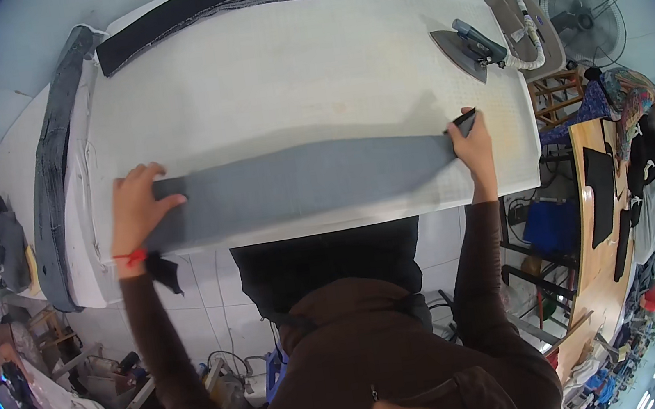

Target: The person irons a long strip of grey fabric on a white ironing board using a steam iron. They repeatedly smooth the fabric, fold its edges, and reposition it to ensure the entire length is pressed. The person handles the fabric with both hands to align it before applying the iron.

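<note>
A long grey-blue fabric panel (316,181) lies across the near part of the white padded ironing table (271,88). My left hand (138,209) grips its left end, thumb on top. At the right end, my right hand (475,145) pinches the cloth, and a dark turned-up corner shows between the fingers. Below my left wrist, a dark scrap of cloth (164,274) hangs over the table's near edge. The fingertips under the cloth are hidden.
An iron (469,51) with a white-wrapped hose rests at the far right. Dark fabric pieces (207,9) are stacked at the far left, and long denim strips (59,174) drape over the left side. Beyond the right edge are a fan (583,18), a wooden table (598,251) and another person (646,109).
</note>
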{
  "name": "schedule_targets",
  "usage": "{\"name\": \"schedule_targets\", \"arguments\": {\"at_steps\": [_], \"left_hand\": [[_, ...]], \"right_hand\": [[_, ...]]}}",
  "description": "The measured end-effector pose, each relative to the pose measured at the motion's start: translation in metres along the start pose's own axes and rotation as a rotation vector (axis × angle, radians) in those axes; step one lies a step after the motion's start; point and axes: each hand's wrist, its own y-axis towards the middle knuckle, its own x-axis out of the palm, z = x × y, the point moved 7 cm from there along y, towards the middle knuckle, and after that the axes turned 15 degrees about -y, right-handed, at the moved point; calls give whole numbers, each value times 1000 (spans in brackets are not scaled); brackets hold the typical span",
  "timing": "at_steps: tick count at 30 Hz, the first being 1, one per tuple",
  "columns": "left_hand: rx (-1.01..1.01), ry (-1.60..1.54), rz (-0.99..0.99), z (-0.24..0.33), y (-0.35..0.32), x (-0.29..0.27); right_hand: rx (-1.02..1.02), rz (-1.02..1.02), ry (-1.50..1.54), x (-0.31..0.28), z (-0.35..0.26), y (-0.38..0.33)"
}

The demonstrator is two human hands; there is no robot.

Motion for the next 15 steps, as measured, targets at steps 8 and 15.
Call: {"name": "schedule_targets", "arguments": {"at_steps": [8, 15], "left_hand": [[-536, -163, 869, -91, -184, 137], [-1005, -604, 906, -223, -247, 150]], "right_hand": [[422, -139, 333, -18, 138, -35], [251, -379, 620, 43, 92, 16]]}}
